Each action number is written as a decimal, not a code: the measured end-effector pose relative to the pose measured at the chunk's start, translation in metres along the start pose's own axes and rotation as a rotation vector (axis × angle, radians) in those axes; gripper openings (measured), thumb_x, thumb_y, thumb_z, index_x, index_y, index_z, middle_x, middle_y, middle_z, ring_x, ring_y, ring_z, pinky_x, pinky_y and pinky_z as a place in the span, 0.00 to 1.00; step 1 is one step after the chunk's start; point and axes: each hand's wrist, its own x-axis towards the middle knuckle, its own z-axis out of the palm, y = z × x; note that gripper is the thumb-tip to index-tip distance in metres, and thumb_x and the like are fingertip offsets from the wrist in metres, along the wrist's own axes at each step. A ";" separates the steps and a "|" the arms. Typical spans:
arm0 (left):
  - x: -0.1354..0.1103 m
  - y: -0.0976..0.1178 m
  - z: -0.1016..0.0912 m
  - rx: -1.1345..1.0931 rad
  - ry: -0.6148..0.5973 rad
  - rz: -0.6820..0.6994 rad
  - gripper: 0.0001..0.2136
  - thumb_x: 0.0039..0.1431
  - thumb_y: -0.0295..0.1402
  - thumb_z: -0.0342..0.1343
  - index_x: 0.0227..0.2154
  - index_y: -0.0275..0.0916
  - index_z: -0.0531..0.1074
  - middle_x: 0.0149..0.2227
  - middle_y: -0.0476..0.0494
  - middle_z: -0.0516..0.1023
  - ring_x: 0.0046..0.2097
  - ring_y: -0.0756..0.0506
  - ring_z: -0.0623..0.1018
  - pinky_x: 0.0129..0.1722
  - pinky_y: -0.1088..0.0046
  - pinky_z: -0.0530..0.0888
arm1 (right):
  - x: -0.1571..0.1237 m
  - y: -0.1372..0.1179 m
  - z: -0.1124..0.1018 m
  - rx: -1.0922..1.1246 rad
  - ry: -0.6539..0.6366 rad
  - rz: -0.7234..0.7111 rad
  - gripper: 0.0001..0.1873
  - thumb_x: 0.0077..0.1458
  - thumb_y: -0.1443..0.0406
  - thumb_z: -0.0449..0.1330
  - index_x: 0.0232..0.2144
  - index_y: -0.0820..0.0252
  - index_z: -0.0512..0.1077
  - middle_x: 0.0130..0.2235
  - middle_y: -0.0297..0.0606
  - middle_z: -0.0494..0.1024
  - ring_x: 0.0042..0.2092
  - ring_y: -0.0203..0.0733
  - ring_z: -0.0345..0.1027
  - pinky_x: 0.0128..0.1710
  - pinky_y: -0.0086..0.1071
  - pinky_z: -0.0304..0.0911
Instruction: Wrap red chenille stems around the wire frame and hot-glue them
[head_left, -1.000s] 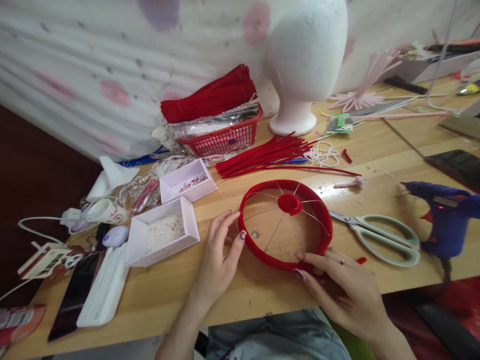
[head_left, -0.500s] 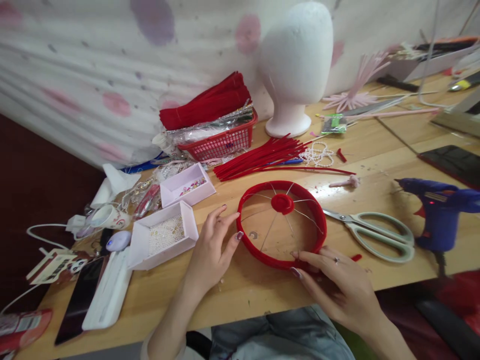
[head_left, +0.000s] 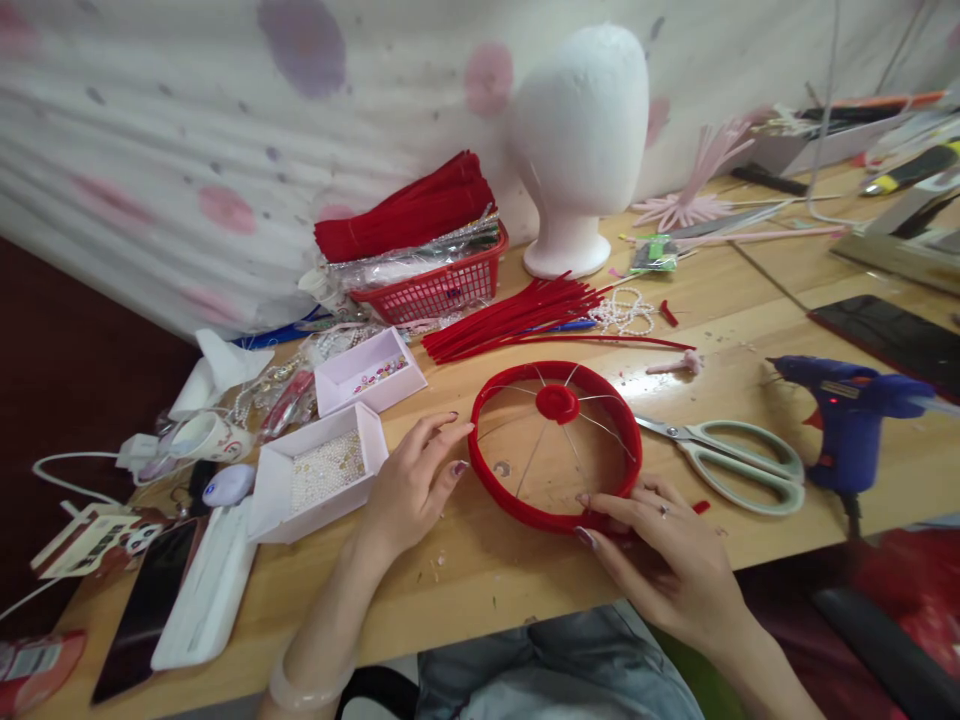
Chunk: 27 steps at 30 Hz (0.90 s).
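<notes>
A red fuzzy ring frame lies on the table in front of me, with thin wires running from its band to a small red coiled disc in the middle. My right hand pinches the band at its near right side between thumb and fingers. Fingers apart, my left hand is at the band's left side; its index fingertip is at or just touching the rim, and the thumb is off it. Scissors with pale green handles lie right of the ring, blades toward it.
A blue glue gun with a lit red light stands at right. Behind the ring lie red pipe cleaners, a red basket and a white foam head. At left are a pearl-bead box and a gem box.
My left thumb and fingers have drawn slightly left, the thumb coming away from the band. My right hand keeps its pinch. The whole view has shifted a little.
</notes>
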 end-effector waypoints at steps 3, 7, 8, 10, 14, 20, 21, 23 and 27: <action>-0.001 -0.001 0.001 -0.033 0.013 0.029 0.19 0.72 0.40 0.40 0.58 0.42 0.67 0.56 0.36 0.71 0.58 0.40 0.72 0.57 0.59 0.71 | 0.000 0.001 0.000 0.011 -0.001 0.003 0.13 0.57 0.70 0.60 0.45 0.55 0.71 0.31 0.33 0.80 0.28 0.38 0.70 0.38 0.38 0.66; -0.001 -0.002 0.002 -0.065 0.019 0.056 0.19 0.72 0.40 0.40 0.58 0.40 0.66 0.54 0.36 0.72 0.56 0.41 0.74 0.55 0.62 0.72 | 0.000 0.001 0.001 0.023 0.013 -0.015 0.12 0.57 0.70 0.61 0.44 0.58 0.72 0.29 0.33 0.78 0.27 0.37 0.69 0.37 0.37 0.65; -0.001 -0.002 0.002 -0.067 0.018 0.059 0.19 0.72 0.40 0.40 0.58 0.40 0.67 0.54 0.36 0.73 0.55 0.41 0.74 0.54 0.62 0.72 | 0.000 0.001 0.001 0.023 0.016 -0.019 0.11 0.57 0.70 0.61 0.44 0.58 0.72 0.29 0.32 0.78 0.27 0.36 0.69 0.37 0.36 0.64; -0.001 -0.003 0.003 -0.066 0.016 0.062 0.19 0.73 0.40 0.40 0.58 0.38 0.66 0.53 0.36 0.73 0.55 0.41 0.74 0.54 0.62 0.72 | 0.000 0.002 0.001 0.023 0.014 -0.022 0.12 0.56 0.71 0.61 0.44 0.59 0.72 0.28 0.32 0.78 0.27 0.36 0.68 0.37 0.36 0.64; -0.001 -0.003 0.003 -0.069 0.015 0.061 0.19 0.73 0.39 0.40 0.58 0.38 0.66 0.53 0.36 0.73 0.55 0.41 0.74 0.53 0.62 0.72 | 0.001 0.002 0.001 0.020 -0.002 -0.024 0.12 0.57 0.71 0.61 0.44 0.59 0.71 0.28 0.31 0.76 0.27 0.35 0.68 0.37 0.36 0.64; -0.001 0.000 0.002 -0.079 0.001 0.047 0.18 0.73 0.39 0.40 0.58 0.38 0.66 0.53 0.37 0.74 0.54 0.42 0.74 0.53 0.62 0.72 | 0.001 0.002 0.001 0.010 -0.017 -0.027 0.11 0.58 0.71 0.60 0.44 0.60 0.71 0.28 0.33 0.76 0.28 0.36 0.67 0.36 0.35 0.64; 0.000 0.000 0.002 -0.083 -0.005 0.046 0.18 0.73 0.39 0.40 0.58 0.38 0.66 0.53 0.37 0.74 0.54 0.42 0.74 0.53 0.62 0.72 | 0.001 0.002 0.001 0.010 -0.018 -0.027 0.10 0.58 0.71 0.60 0.44 0.60 0.71 0.28 0.33 0.76 0.28 0.36 0.67 0.35 0.35 0.64; 0.000 0.001 0.002 -0.088 -0.016 0.039 0.18 0.73 0.40 0.40 0.58 0.39 0.65 0.53 0.37 0.74 0.54 0.42 0.74 0.53 0.62 0.72 | 0.001 0.003 0.001 0.016 -0.018 -0.028 0.10 0.58 0.71 0.60 0.43 0.60 0.71 0.28 0.33 0.76 0.27 0.35 0.67 0.36 0.35 0.64; -0.001 0.000 0.003 -0.077 0.006 -0.009 0.18 0.73 0.40 0.41 0.58 0.40 0.64 0.53 0.37 0.74 0.52 0.42 0.76 0.51 0.62 0.73 | 0.002 0.003 0.001 0.022 -0.022 -0.029 0.10 0.58 0.71 0.60 0.43 0.60 0.71 0.28 0.33 0.76 0.27 0.35 0.67 0.36 0.35 0.64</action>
